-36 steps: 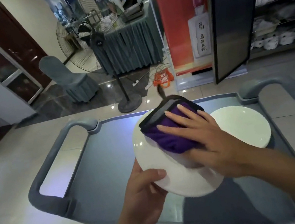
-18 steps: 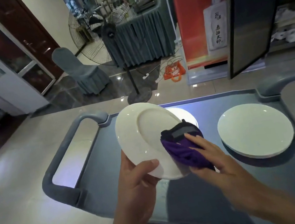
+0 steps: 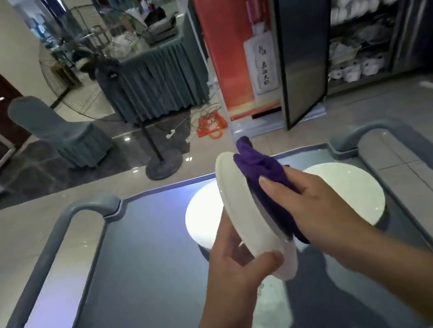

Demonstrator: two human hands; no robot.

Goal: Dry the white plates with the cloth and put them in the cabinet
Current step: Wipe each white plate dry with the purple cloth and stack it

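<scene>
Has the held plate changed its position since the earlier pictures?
Yes. The held plate, earlier tilted face-up above the cart, now stands nearly on edge, with the cloth on its right side.

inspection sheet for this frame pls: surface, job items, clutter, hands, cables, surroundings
Surface: grey cart top, wet-looking patches near the front edge, curved handles at both sides.
Job's things: held plate tilted nearly on edge above the cart; purple cloth against its right face; two more white plates lying on the cart, one partly hidden behind the held plate, one to the right.
Clutter: nothing seen on the cart besides the plates.
Hands: left hand grips the held plate's lower rim; right hand presses the cloth to the plate.
Cables: orange cord and a white power strip on the floor beyond the cart.
Surroundings: cabinet with its door open, white dishes on its shelves; standing fan; covered chair; red banner.
</scene>
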